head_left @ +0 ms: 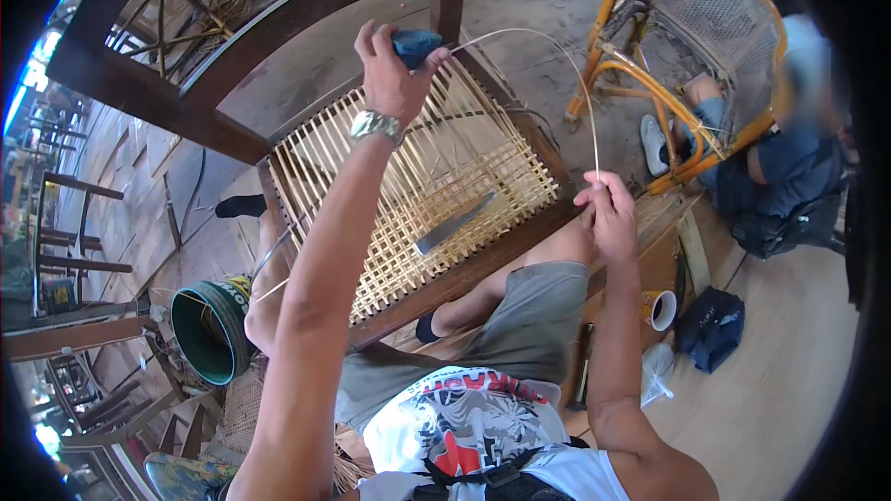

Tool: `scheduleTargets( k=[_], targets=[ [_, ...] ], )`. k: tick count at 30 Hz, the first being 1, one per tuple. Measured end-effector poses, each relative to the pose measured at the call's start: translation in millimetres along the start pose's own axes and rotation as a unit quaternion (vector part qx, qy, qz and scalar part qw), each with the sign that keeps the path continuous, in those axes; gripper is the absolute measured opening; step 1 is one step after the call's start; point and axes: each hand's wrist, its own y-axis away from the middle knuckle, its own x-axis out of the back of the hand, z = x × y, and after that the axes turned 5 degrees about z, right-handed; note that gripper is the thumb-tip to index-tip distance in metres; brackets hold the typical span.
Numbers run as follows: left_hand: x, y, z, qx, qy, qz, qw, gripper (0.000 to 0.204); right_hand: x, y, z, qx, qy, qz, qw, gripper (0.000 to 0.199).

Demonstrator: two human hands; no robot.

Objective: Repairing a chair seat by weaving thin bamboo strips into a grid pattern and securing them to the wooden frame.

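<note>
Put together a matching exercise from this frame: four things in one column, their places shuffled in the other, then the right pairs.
Things
1. cane strand
2. flat grey tool
3. open green bucket
4. rattan chair

Places
A. lying on the woven seat
B. in the upper right of the picture
C. arching from left hand to right hand
D. left of the seat, near the person's knee

Pairs: 1-C, 2-A, 3-D, 4-B

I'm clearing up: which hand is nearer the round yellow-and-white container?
Right. The right hand is ahead and left of the container; the left hand is farther off, toward the far side of the tan woven seat.
</note>
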Motion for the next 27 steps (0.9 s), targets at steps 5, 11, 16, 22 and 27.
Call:
scheduleTargets(
  k=[5, 11, 16, 22, 27],
  targets=[
    [-47.1, 27.3, -2.4, 0.028, -0.204, -0.140, 0.968, 0.098, 22.0, 19.5, 10.8, 0.007, -0.079, 0.110, 0.991, 0.019],
    [-30.3, 9.4, -16.6, -0.013, -0.064, -0.272, 0.960, 0.101, 71.0, 7.7, -27.7, 0.136, -0.240, 0.329, 0.903, 0.018],
    [-30.3, -6.4, -28.0, -0.032, -0.157, -0.320, 0.934, 0.074, 125.7, 14.3, -131.5, 0.220, -0.248, 0.533, 0.778, 0.019],
    [-14.8, -1.7, 4.1, -0.001, -0.217, -0.311, 0.925, 0.081, 84.6, 31.6, -187.3, 0.325, -0.242, 0.350, 0.845, 0.017],
    [36.7, 31.1, -25.1, 0.073, 0.076, -0.041, 0.994, 0.051, -91.3, 90.6, -167.8, 0.423, -0.115, -0.001, 0.899, 0.013]
  ],
)
